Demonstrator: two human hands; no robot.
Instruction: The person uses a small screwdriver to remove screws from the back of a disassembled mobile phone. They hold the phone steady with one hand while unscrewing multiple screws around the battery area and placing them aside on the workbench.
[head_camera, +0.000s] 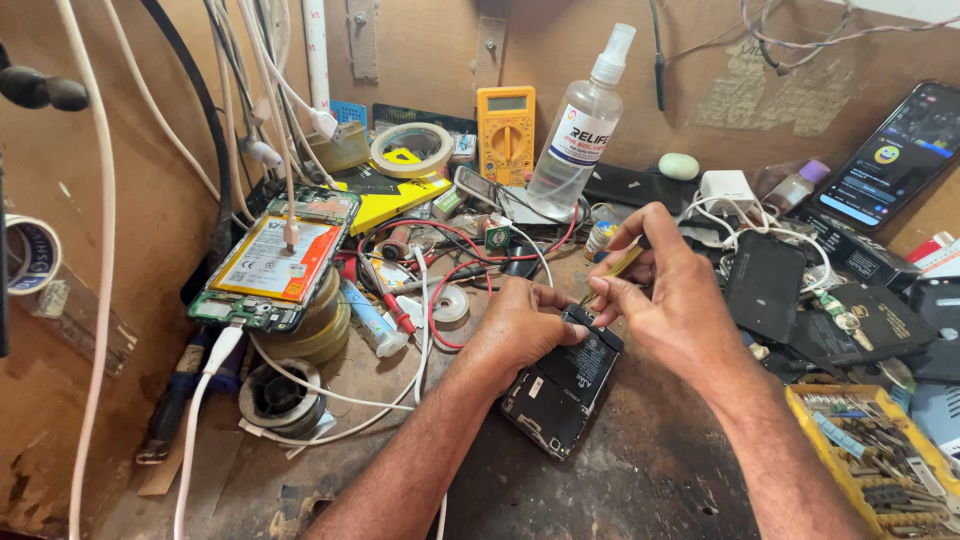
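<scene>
Opened phone (560, 392) under left hand (520, 330) fingers; right hand (665, 300) fingers pinching tweezers (618, 265)

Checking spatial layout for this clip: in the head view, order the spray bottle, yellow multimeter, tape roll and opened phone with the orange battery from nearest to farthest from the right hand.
From the right hand:
1. Spray bottle, up and just left of it.
2. Yellow multimeter, left of the bottle against the wall.
3. Tape roll, farther left.
4. Opened phone, far left on solder spools.
</scene>
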